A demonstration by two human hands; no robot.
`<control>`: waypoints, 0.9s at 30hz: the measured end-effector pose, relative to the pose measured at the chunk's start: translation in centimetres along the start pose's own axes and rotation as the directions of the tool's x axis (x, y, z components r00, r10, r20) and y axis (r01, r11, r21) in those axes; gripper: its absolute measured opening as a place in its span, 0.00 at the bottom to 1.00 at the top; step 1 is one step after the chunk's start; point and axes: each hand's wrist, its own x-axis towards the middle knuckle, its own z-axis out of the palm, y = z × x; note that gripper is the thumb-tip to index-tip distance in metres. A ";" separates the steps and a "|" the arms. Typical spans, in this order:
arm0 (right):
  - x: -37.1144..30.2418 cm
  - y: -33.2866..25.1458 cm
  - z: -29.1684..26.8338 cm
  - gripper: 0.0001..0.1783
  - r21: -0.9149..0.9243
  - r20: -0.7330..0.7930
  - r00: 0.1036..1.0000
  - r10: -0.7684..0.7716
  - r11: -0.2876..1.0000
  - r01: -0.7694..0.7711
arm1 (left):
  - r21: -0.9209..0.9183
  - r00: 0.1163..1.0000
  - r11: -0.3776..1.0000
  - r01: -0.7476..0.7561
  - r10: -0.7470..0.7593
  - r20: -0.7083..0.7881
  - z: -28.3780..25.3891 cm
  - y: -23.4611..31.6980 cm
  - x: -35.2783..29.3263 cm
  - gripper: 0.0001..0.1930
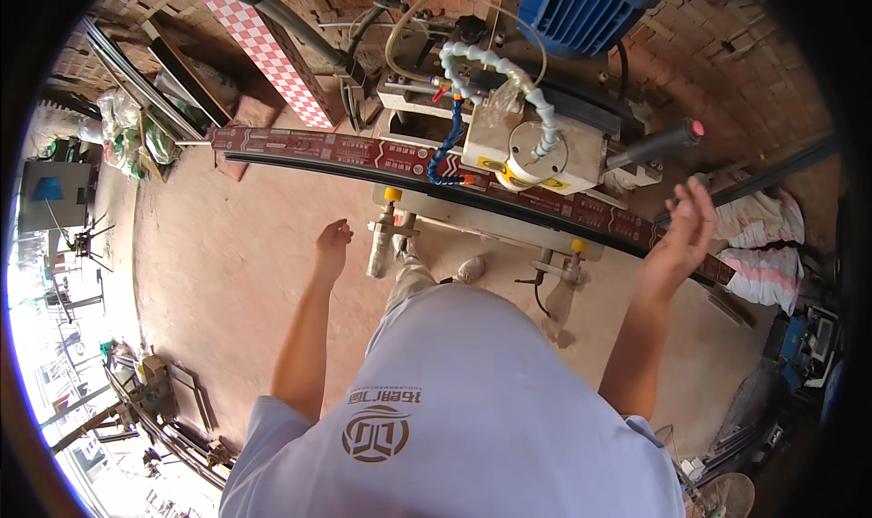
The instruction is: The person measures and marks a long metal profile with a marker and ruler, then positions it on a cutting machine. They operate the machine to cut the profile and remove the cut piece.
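A long profile (354, 152) wrapped in maroon printed film, with a black lower edge, lies across the machine under its white head (536, 150). My left hand (334, 245) hangs in the air on the near side of the profile. Its fingers are loosely curled and nothing shows in them. My right hand (677, 241) is raised at the profile's right part, palm turned inward, fingers apart and empty. It overlaps the profile in view; whether it touches is unclear. Beyond its fingertips is a black-handled lever (663, 143) with a pink end.
Yellow-capped clamps (392, 194) stick out at the machine's near side, another pair (579, 245) further right. A blue motor (590, 9) sits above the head, with jointed coolant hoses (495, 59) beside it. White sacks (761, 273) lie at the right, a checked red-and-white beam (272, 54) far left.
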 end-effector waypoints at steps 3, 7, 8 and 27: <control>-1.8 2.3 -0.9 0.20 0.055 0.025 0.988 0.151 0.987 -0.152 | 0.098 1.000 0.995 -0.019 0.021 -0.013 -0.4 0.1 -1.4 0.20; -3.2 5.0 -1.9 0.18 0.120 0.057 0.949 0.310 0.941 -0.315 | 0.202 1.000 0.979 0.009 -0.013 0.019 -0.7 2.5 -2.9 0.21; -3.3 5.6 -2.0 0.18 0.131 0.054 0.933 0.356 0.924 -0.360 | 0.198 1.000 0.980 -0.015 0.012 0.016 -0.7 3.5 -2.6 0.21; 7.5 7.5 7.4 0.26 0.179 0.305 0.713 0.631 0.698 -0.694 | 0.138 0.923 0.932 -0.336 0.297 0.246 -0.5 9.5 1.0 0.18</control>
